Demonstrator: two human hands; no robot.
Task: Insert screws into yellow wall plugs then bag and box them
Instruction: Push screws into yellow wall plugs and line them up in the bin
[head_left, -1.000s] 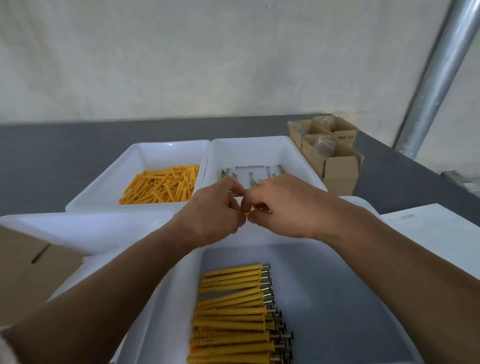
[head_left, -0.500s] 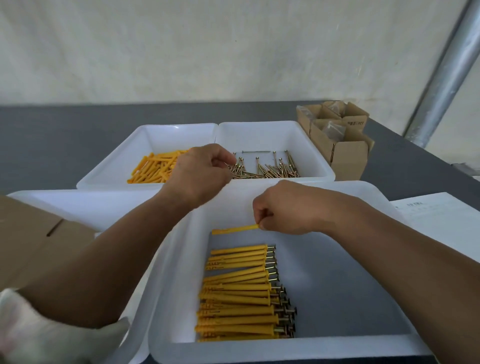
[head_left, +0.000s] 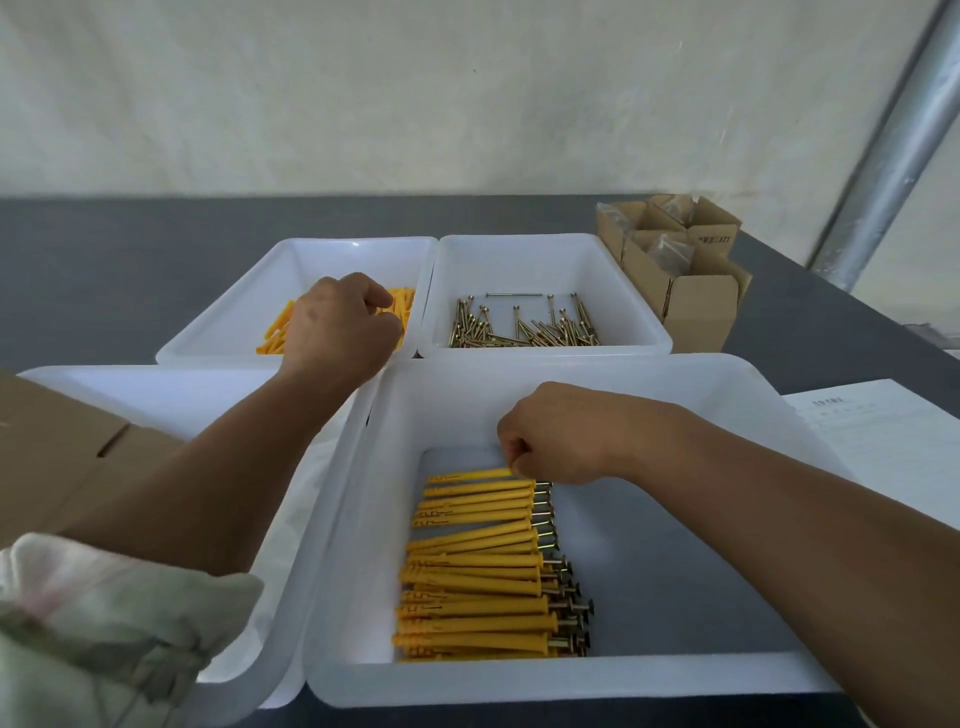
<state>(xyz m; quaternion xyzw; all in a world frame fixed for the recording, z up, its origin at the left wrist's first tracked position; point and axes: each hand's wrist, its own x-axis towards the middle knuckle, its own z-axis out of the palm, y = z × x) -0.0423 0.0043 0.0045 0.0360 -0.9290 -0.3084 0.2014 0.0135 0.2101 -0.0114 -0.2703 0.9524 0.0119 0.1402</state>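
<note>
My right hand (head_left: 558, 434) pinches a yellow wall plug with a screw (head_left: 470, 475) at the far end of a row of assembled plugs (head_left: 475, 569) inside the near white tray (head_left: 613, 680). My left hand (head_left: 340, 325) reaches with curled fingers into the far left tray (head_left: 239, 312), over loose yellow wall plugs (head_left: 278, 332); what its fingertips hold is hidden. Loose brass screws (head_left: 524, 327) lie in the far right tray (head_left: 550, 249).
Small open cardboard boxes (head_left: 675, 260) with bags inside stand at the back right. A sheet of paper (head_left: 883, 441) lies on the right. A larger cardboard box (head_left: 57, 457) sits in another white tray (head_left: 156, 389) on the left. A metal pole (head_left: 893, 145) rises at right.
My right hand has lowered the assembled plug onto the far end of the row. My left hand has moved from the screws tray edge left into the loose plugs tray.
</note>
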